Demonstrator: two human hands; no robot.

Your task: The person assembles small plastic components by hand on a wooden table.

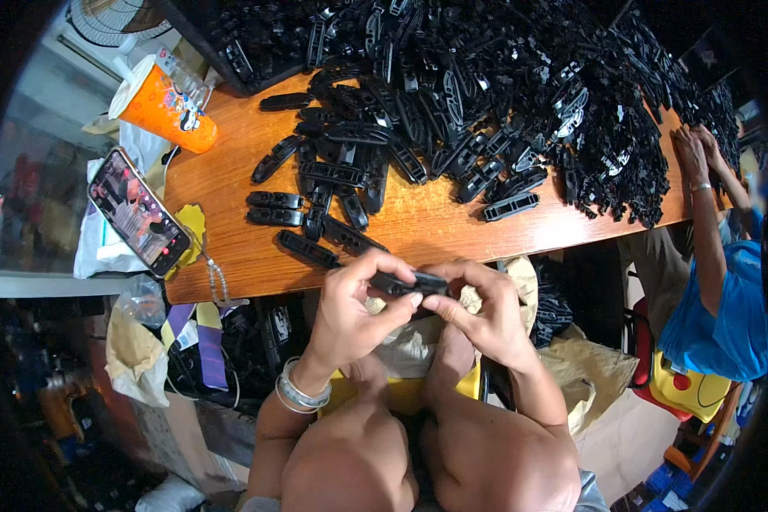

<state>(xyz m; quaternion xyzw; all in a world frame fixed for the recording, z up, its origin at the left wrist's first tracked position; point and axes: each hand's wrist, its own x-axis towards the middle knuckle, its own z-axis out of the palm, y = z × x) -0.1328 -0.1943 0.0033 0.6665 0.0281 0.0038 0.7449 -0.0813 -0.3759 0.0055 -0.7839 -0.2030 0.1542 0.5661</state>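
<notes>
Between my two hands, just off the table's near edge, is a black elongated plastic part (pixel 392 283). My left hand (pixel 363 299) pinches its left end between thumb and fingers. My right hand (pixel 482 307) grips the other end, its thumb close to the left thumb. The fingers cover much of the part, so its details are hidden. Several similar black plastic parts (pixel 309 249) lie on the wooden table (pixel 230 183) right beyond my hands. Behind them rises a large heap of black plastic pieces (pixel 520 102).
An orange cup with a straw (pixel 164 107) stands at the far left. Nearer, a lit phone (pixel 139 212) leans by a yellow stand (pixel 190 230). At right a co-worker in blue (pixel 717 316) reaches to the heap. A yellow stool (pixel 695 384) and brown paper (pixel 584 375) sit below.
</notes>
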